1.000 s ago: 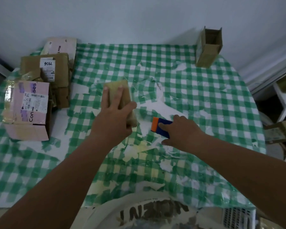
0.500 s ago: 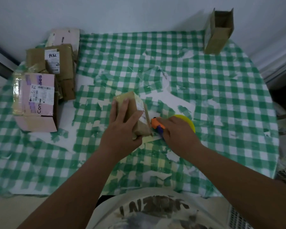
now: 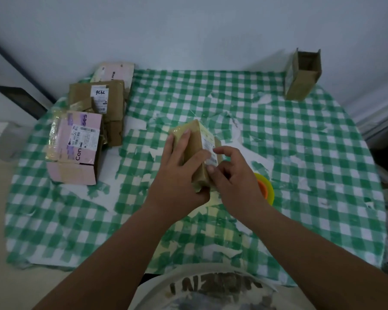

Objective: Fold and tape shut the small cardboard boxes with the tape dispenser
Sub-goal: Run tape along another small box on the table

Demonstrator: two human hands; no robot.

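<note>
Meanwhile, near the middle of the checked tablecloth (image 3: 278, 135), the left hand (image 3: 177, 175) grips a small cardboard box (image 3: 194, 139) while the right hand (image 3: 233, 177) apparently presses tape down its side, the tape dispenser (image 3: 266, 189) lying beside it, seemingly needed again next.

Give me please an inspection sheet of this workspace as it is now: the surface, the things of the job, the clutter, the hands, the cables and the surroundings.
Surface: table with green checked cloth, many patches torn to white.
Job's things: small brown box held above the cloth; tape dispenser, yellow and orange, lies on the cloth, partly hidden behind the right hand; open brown box stands at the far right corner.
Clutter: pink box and labelled brown boxes grouped at the far left.
Hands: left hand grips the small brown box; right hand has its fingers on the labelled side.
Cables: nothing seen.
Surroundings: pale wall behind the table.
</note>
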